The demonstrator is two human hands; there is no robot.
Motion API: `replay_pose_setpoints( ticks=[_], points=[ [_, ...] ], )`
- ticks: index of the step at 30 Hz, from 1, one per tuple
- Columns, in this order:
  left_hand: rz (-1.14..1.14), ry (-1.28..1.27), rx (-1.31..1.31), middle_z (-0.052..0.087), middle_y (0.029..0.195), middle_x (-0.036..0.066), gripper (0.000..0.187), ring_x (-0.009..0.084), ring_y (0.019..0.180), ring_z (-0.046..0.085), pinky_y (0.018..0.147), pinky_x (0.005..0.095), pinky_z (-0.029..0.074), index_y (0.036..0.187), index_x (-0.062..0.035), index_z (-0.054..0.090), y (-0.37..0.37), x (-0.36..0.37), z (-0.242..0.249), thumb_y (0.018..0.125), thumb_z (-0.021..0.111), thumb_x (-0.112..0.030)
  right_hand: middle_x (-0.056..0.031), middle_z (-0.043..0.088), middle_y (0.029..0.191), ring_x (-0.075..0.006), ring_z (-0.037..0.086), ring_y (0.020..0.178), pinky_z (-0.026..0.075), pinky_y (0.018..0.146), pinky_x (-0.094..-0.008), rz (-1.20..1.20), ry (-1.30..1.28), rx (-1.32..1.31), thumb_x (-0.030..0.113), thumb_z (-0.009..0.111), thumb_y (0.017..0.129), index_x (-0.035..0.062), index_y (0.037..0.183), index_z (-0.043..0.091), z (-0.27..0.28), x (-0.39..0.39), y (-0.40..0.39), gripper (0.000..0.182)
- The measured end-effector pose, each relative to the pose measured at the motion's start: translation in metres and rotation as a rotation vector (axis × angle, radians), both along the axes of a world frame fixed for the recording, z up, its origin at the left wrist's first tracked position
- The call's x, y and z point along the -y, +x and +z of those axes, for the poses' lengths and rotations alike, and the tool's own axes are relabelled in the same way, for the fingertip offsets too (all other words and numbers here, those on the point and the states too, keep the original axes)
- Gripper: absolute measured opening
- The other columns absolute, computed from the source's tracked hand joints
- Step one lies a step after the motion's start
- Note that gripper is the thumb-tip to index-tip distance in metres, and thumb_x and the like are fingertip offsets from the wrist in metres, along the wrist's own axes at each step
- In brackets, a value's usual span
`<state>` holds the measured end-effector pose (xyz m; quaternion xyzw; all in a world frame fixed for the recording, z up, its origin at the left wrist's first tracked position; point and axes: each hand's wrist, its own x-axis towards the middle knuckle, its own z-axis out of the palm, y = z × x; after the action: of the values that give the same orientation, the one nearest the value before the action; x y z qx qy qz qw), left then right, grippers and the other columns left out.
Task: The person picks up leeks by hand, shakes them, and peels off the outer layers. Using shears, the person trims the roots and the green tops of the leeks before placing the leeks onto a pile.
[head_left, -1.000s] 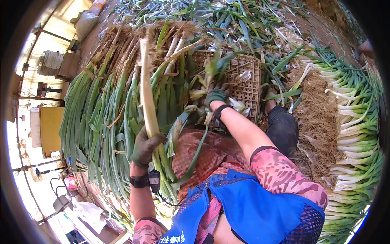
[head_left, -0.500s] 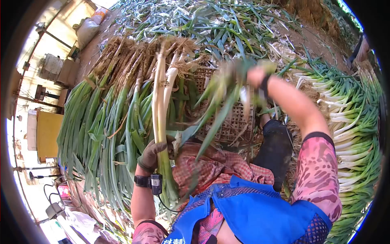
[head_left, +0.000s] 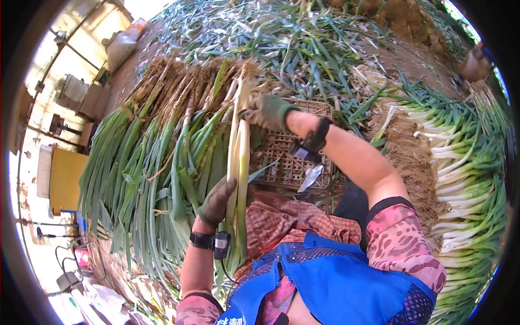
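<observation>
A small bunch of green onions (head_left: pixel 244 157), pale stalks with roots at the top, stands upright in front of me. Lower down, my left hand (head_left: pixel 216 203), in a dark glove, is closed round the stalks, its fingers partly hidden behind them. My gloved right hand (head_left: pixel 269 112) grips the same green onions near the roots, fingertips curled against the white part. Close on the left lies a thick row of unpeeled green onions (head_left: pixel 162 135) with brown, soiled roots. Under my right forearm is a plastic crate (head_left: pixel 287 146), with a whitish scrap (head_left: pixel 311 177) on it.
Cleaned green onions (head_left: pixel 460 184) form a long row on the right, white ends facing inward. Stripped leaves (head_left: pixel 260 38) cover the ground at the back. Another person's arm (head_left: pixel 475 64) shows at the far right. A yellow panel (head_left: pixel 67 180) stands at left.
My right hand has come back left from over the crate, without the loose leaves, onto the stalks near the roots. The held bunch has shifted slightly right.
</observation>
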<state>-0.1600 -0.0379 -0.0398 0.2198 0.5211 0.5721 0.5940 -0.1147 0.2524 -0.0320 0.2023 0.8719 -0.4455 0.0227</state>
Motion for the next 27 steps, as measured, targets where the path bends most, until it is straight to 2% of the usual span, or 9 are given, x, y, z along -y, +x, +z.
replay_pose_setpoints(
  ticks=[5,7,8,9,12,14,19,24,27],
  points=[
    [-0.087,-0.112,-0.176,0.064,0.092,0.004,0.038,0.0139,0.080,0.062,0.074,0.0291,0.052,0.118,-0.0008,0.054,0.019,0.012,-0.005,0.086,0.071,-0.014,-0.0135,0.069,0.078,-0.0234,0.066,0.068,0.050,0.058,-0.0358,-0.311,0.850,-0.489,0.033,0.055,0.096,0.0069,0.091,0.071,-0.007,-0.056,0.026,0.031],
    [-0.128,-0.134,-0.218,0.063,0.090,0.004,0.038,0.0136,0.078,0.062,0.072,0.0289,0.052,0.118,-0.0019,0.054,0.025,0.023,-0.005,0.086,0.070,-0.014,-0.0166,0.070,0.080,-0.0279,0.068,0.078,0.053,0.070,-0.0389,-0.791,-0.062,-0.501,0.030,0.051,0.098,0.0051,0.098,0.070,0.054,-0.067,0.072,0.031],
    [-0.114,-0.139,-0.203,0.062,0.089,0.003,0.038,0.0133,0.078,0.061,0.071,0.0284,0.051,0.118,-0.0042,0.056,0.029,0.029,-0.001,0.085,0.071,-0.014,-0.0152,0.068,0.074,-0.0233,0.068,0.075,0.054,0.068,-0.0363,-0.846,0.400,-0.354,0.027,0.046,0.100,0.0070,0.102,0.069,0.075,-0.053,0.097,0.030],
    [-0.113,-0.135,-0.227,0.062,0.089,0.002,0.038,0.0130,0.078,0.061,0.070,0.0282,0.051,0.118,-0.0044,0.056,0.029,0.037,-0.009,0.085,0.071,-0.015,-0.0154,0.067,0.078,-0.0238,0.067,0.075,0.054,0.069,-0.0367,-0.714,0.307,-0.305,0.024,0.049,0.098,0.0072,0.103,0.068,0.064,-0.051,0.108,0.026],
    [-0.229,-0.191,-0.317,0.061,0.091,0.002,0.045,0.0136,0.079,0.060,0.071,0.0284,0.050,0.123,-0.0044,0.056,0.028,0.040,-0.026,0.083,0.072,-0.017,-0.0183,0.052,0.133,-0.0323,0.053,0.121,0.044,0.102,-0.0435,0.204,1.122,-0.262,0.020,0.072,0.067,0.0086,0.126,0.056,0.021,0.020,0.128,0.062],
    [-0.373,-0.077,-0.521,0.062,0.094,0.003,0.047,0.0143,0.082,0.060,0.074,0.0291,0.050,0.124,-0.0037,0.056,0.039,0.033,-0.045,0.084,0.073,-0.020,-0.0177,0.050,0.138,-0.0342,0.047,0.128,0.036,0.109,-0.0486,0.576,0.990,-0.436,0.031,0.077,0.058,0.0082,0.134,0.049,0.015,0.083,0.148,0.084],
    [-0.741,-0.124,-0.771,0.065,0.105,0.006,0.056,0.0147,0.091,0.061,0.083,0.0307,0.050,0.126,-0.0037,0.055,0.097,0.005,0.029,0.083,0.077,-0.031,-0.0111,0.069,0.099,-0.0332,0.067,0.096,0.052,0.081,-0.0439,0.672,0.607,0.126,0.023,0.068,0.077,0.0130,0.117,0.060,0.032,0.121,0.196,0.042],
    [-0.544,0.148,-0.985,0.060,0.117,0.012,0.057,0.0191,0.104,0.058,0.091,0.0330,0.047,0.128,-0.0035,0.054,0.102,-0.030,0.077,0.079,0.079,-0.018,-0.0074,0.067,0.074,-0.0314,0.069,0.072,0.054,0.061,-0.0431,0.252,0.906,-0.489,0.023,0.070,0.071,0.0155,0.085,0.064,0.053,0.045,0.266,0.017],
    [-0.283,0.309,-1.401,0.058,0.128,0.013,0.061,0.0239,0.121,0.054,0.105,0.0368,0.040,0.132,-0.0024,0.053,0.095,-0.046,0.159,0.075,0.073,0.002,-0.0081,0.067,0.084,-0.0303,0.068,0.081,0.054,0.069,-0.0433,-0.147,0.977,-0.133,0.021,0.069,0.076,0.0146,0.089,0.063,0.123,-0.010,0.364,0.016]
  ],
)
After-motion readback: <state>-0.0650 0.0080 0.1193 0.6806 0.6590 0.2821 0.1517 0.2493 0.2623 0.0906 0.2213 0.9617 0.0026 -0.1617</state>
